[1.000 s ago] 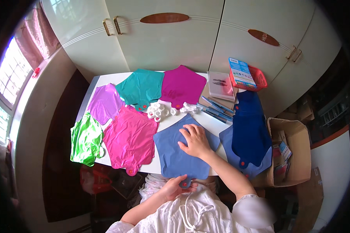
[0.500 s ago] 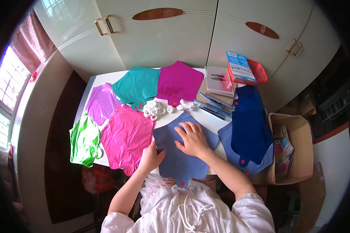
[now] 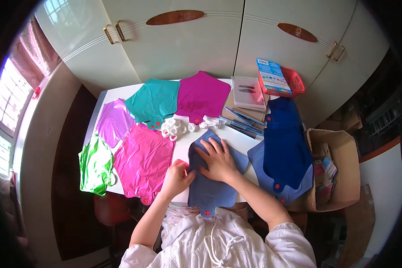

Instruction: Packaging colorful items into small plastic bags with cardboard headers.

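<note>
Before me on the white table (image 3: 180,153) lies a flat grey-blue foil sheet (image 3: 210,192). It looks like an uninflated balloon, with pointed corners and a rounded tab bearing a red dot at the near end. My right hand (image 3: 218,160) rests on its upper part, fingers spread and palm down. Close to the sheet's left edge is my left hand (image 3: 178,177), thumb and fingers closed in a pinch on that edge, which looks turned inward. A wrinkled pink foil sheet (image 3: 143,161) lies left of my left hand.
Around lie green (image 3: 96,163), lilac (image 3: 115,120), teal (image 3: 154,102), magenta (image 3: 203,96) and dark blue (image 3: 286,156) sheets. White rings (image 3: 174,128) and pens (image 3: 243,120) sit beyond my hands. A red basket (image 3: 295,82) stands far right; a cardboard box (image 3: 344,174) is beside the table.
The grey-blue sheet's left side has come inward, making it narrower. My left hand has moved slightly right with that edge; my right hand stays flat on the sheet.
</note>
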`<state>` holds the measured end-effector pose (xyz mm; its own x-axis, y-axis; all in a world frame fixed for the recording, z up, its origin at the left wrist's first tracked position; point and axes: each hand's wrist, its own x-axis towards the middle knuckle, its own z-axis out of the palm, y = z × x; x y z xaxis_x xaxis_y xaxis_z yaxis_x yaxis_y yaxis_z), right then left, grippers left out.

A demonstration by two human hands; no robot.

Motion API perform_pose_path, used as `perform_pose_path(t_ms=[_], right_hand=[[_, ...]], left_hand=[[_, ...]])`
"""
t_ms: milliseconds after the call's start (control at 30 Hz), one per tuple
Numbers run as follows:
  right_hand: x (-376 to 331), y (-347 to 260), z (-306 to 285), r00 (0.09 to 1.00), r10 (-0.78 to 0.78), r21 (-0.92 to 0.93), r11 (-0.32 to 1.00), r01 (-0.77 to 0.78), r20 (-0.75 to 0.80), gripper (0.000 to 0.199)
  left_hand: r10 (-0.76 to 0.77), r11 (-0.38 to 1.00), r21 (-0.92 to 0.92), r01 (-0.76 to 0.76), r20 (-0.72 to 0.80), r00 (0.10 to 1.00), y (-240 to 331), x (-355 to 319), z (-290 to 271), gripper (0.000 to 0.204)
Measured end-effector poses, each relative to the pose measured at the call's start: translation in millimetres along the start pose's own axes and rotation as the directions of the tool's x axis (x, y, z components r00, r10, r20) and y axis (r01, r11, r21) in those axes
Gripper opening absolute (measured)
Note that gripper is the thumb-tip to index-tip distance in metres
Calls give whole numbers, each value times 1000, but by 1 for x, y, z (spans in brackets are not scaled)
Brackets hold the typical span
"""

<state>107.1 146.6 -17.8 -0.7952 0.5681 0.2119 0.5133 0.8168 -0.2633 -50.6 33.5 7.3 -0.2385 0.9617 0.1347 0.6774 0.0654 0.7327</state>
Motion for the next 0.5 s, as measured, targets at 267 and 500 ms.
perform_pose_path(t_ms=[267, 500], right_hand=[[1, 5, 4, 998, -55, 20, 998, 56, -41, 53], [-1, 16, 20, 971, -9, 241, 968, 68, -238, 26]], left_hand=[[154, 987, 62, -150, -59, 986, 12, 3, 32, 15], [209, 964, 189, -189, -91, 974, 13, 3, 45, 19]])
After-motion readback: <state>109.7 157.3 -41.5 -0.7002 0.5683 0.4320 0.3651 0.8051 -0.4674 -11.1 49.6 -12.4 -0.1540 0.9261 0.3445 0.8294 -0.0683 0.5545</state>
